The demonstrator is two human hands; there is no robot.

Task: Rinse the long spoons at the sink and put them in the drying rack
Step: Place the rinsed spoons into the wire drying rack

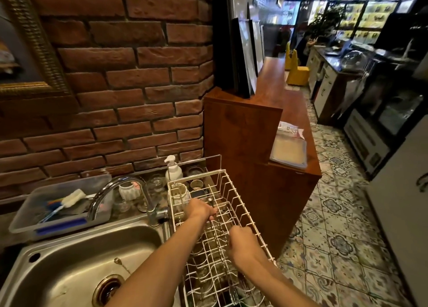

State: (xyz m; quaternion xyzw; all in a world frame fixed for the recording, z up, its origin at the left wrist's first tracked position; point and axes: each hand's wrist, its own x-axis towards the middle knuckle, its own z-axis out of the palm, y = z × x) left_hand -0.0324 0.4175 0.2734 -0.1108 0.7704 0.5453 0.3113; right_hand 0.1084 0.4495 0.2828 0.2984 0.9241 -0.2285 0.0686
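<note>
At lower centre of the frame, both hands, left hand (201,209) and right hand (240,239), curl over the drying rack (234,191); spoons (212,201) barely visible there. Thin handles could slip through the wires.

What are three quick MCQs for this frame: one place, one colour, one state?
1. The drying rack sits where?
A. Right of the sink
B. Inside the sink
C. On the floor

2. The soap pump bottle is?
A. Blue
B. White
C. Red

3. The left hand is?
A. Flat on the counter
B. Under the tap
C. Curled at the rack's wires

Key: 1 A, the rack stands beside the sink basin; 2 B, the bottle is white; 3 C, the fingers curl among the wires.
</note>
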